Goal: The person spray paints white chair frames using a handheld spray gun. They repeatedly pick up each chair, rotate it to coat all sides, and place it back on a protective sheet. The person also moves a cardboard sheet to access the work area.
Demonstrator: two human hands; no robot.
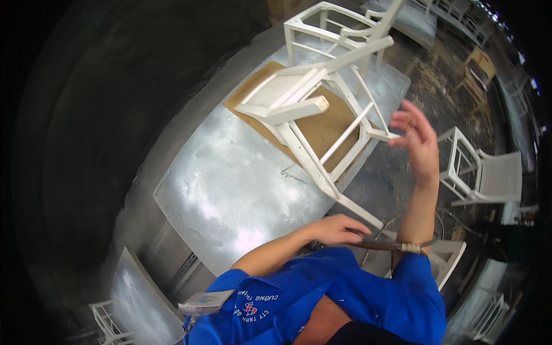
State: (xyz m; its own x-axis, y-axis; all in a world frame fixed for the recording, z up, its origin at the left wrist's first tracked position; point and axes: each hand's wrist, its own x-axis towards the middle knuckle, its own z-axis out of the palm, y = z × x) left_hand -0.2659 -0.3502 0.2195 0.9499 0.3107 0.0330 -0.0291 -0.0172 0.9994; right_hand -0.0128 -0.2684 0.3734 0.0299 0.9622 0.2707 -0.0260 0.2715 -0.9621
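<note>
Chair (313, 115) lies tipped on its side on a board (330, 129), which sits on the table (230, 190) toward its far right corner. Chair legs stick out past the table's right edge, toward the near side. Right hand (415, 138) is off the table's right edge, fingers just beside a chair rung end. Left hand (339, 229) is at the table's near right corner, w/ a hose (397, 246) running right from it. 2nd chair (339, 29) stands behind the table's far edge. 3rd chair (486, 172) on the floor, well right of the table. Panel (135, 296) leans near the table's near left corner.
</note>
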